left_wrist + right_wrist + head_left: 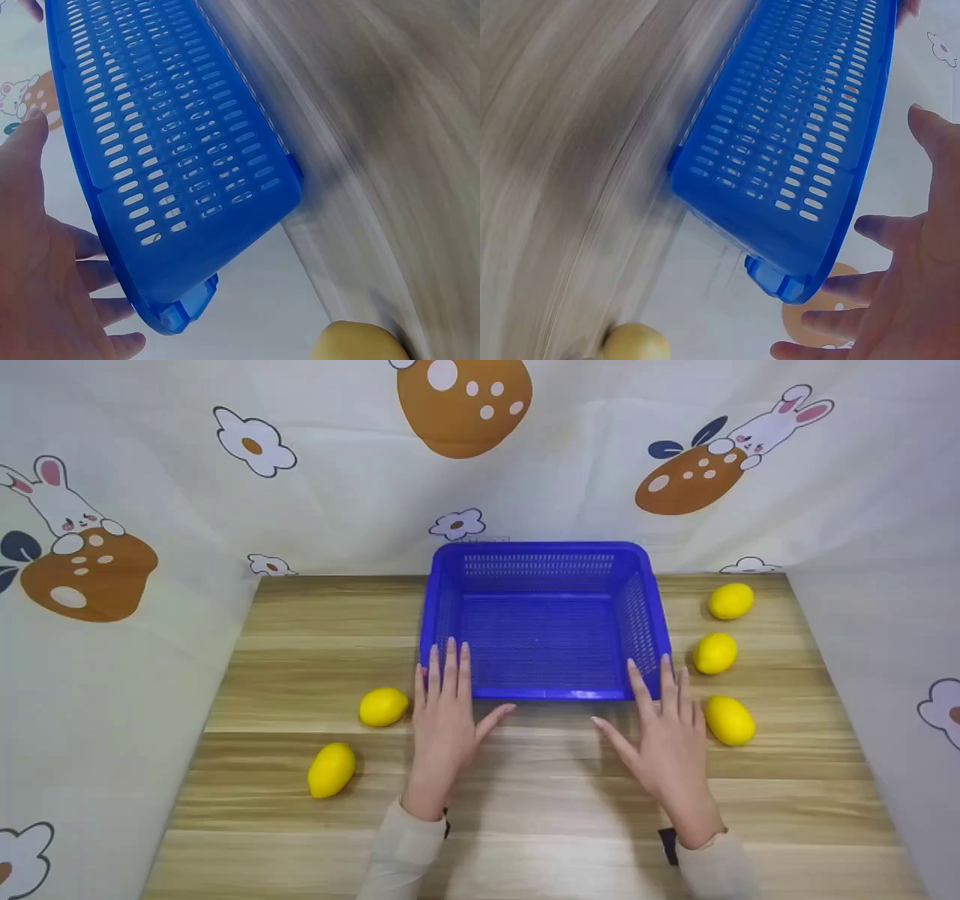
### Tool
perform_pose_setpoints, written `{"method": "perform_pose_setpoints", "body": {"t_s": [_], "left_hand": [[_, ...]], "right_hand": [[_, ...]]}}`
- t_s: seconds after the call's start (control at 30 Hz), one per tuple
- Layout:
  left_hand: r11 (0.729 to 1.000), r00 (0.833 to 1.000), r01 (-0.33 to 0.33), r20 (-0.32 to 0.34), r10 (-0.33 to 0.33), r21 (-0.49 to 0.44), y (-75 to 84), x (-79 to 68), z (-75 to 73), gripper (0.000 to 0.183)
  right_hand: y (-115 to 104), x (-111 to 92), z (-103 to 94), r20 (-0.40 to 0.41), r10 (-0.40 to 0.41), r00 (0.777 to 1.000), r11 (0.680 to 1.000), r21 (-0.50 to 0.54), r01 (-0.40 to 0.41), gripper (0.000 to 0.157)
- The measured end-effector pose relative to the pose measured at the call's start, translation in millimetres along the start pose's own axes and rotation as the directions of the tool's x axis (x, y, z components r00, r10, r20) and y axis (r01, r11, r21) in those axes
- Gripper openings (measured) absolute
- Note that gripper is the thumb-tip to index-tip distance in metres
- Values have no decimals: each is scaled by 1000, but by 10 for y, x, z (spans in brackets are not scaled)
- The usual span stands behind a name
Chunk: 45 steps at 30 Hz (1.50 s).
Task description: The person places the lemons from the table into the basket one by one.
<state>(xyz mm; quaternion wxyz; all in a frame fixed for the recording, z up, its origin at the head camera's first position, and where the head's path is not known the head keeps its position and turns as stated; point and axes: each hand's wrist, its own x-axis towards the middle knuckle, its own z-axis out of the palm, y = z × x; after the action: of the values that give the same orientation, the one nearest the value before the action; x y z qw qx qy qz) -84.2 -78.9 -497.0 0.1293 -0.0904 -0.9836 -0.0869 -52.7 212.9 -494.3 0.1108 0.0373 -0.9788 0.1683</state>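
Note:
A blue plastic basket with slotted walls stands upright on the wooden table, and no objects show inside it. Over its near left corner, my left hand reaches with fingers straight and thumb spread. My right hand is held the same way at the near right corner. In the left wrist view the basket wall is beside the left fingers; the right wrist view has the wall near the right fingertips. Whether the fingers touch the rim, I cannot tell. Neither hand holds anything.
Left of the basket lie two yellow lemons, one nearer the hand and another lemon closer to the front. On the right, three more lemons form a row: a far lemon, a middle lemon and a near lemon. Patterned cloth surrounds the table.

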Motion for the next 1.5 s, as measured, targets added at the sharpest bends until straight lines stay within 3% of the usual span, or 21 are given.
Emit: {"method": "perform_pose_setpoints", "body": {"t_s": [0.2,0.47,0.9,1.0,1.23,1.5], "left_hand": [[1000,1000,-2,22,1,13,-19,31,3,108],[998,997,38,75,-35,-42,-62,98,-9,109],[995,997,38,75,-31,-92,-90,188,24,110],[994,998,32,59,-26,-105,-100,200,26,112],[992,992,62,120,-49,-106,-113,242,17,115],[991,992,62,120,-48,-117,-168,261,27,116]], "right_hand": [[49,-21,-27,3,13,1000,1000,8,-13,92],[134,-64,-106,15,29,999,1000,10,-30,93],[311,-160,-166,-51,44,998,999,26,-43,92],[337,-191,-171,-49,53,997,998,28,-52,91],[421,-211,-225,-25,83,996,996,20,-82,92],[554,-208,-294,-12,142,990,990,23,-142,92]]}}
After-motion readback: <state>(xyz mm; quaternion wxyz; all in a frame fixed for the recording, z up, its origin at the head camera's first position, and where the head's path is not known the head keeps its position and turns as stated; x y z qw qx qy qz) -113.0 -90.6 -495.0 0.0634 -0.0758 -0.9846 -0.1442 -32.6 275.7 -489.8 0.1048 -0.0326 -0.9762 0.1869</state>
